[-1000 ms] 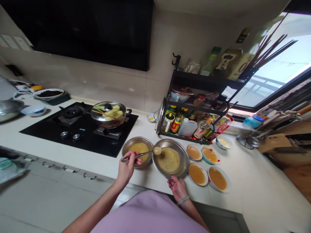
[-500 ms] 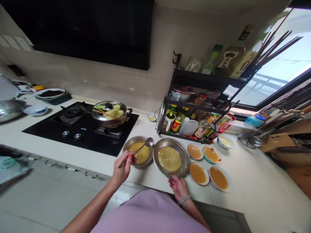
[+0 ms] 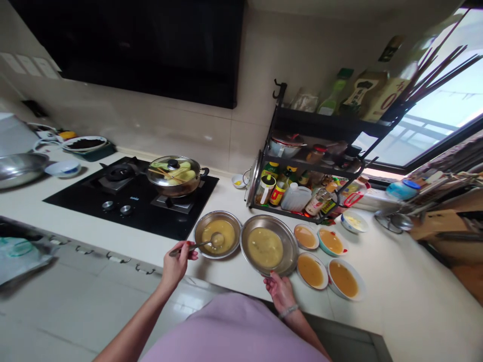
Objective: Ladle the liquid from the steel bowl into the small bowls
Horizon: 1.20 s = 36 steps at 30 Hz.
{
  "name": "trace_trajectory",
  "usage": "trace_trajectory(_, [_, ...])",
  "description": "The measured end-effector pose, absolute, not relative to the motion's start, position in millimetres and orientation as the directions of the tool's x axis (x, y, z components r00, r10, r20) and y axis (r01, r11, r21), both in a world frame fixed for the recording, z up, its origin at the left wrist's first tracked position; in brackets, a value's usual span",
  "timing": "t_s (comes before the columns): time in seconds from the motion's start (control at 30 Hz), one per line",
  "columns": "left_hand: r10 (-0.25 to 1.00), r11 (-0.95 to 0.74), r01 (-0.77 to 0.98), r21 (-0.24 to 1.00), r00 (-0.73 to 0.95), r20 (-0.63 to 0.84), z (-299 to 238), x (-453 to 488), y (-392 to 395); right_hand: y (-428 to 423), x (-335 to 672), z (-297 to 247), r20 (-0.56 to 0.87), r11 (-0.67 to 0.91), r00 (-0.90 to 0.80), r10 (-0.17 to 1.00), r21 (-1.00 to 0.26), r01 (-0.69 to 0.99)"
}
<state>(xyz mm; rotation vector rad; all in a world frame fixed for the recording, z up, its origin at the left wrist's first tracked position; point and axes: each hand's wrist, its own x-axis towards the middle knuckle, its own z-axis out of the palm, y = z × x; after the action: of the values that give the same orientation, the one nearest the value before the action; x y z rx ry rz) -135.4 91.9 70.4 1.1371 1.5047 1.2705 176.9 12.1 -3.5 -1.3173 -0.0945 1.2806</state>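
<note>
Pale kitchen surface [image 3: 226,272] carries a steel bowl [image 3: 232,223] of yellow liquid. The ladle [image 3: 196,246] dips into it, and the left hand [image 3: 175,261] grasps the ladle's handle. The right hand [image 3: 279,292] pinches the near rim of the wider steel pan [image 3: 290,246] just to the right. Four small bowls [image 3: 311,271] stand further right.

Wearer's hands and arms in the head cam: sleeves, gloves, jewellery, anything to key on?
No gloves and no sleeves in view: both forearms are bare up to the frame edge. The left hand and right hand have red-painted nails. The right wrist carries a thin, pale bracelet. A lilac garment covers the torso between the arms.
</note>
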Motion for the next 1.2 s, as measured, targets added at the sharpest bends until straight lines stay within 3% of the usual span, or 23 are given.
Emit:
trace_trajectory(0.2, [0.91,0.162,-0.149,0.975,-0.359,-0.206,79,-130,100,12,177,-5,-0.583,-0.256,0.387,0.714,-0.733,-0.631])
trace_trajectory(0.6, [0.936,0.097,-0.233,0.968,-0.309,-0.168,108,-107,102,12,179,-6,-0.575,-0.269,0.354,0.738,-0.731,-0.627])
trace_trajectory(0.83, [0.999,-0.005,-0.083,0.997,-0.053,0.0,114,-60,95,12,178,-5,-0.569,-0.256,0.368,0.735,-0.735,-0.628])
trace_trajectory(0.93, [0.965,-0.235,0.088,0.968,0.14,0.222,105,-47,87,12,177,-5,-0.567,-0.243,0.378,0.732,-0.735,-0.633])
trace_trajectory(1.07, [0.788,-0.591,0.231,0.773,0.371,0.491,100,-47,81,11,177,-4,-0.572,-0.242,0.382,0.726,-0.732,-0.637])
trace_trajectory(1.2, [0.811,-0.584,0.311,0.75,0.247,0.53,104,-67,86,11,177,-2,-0.576,-0.251,0.372,0.728,-0.729,-0.637])
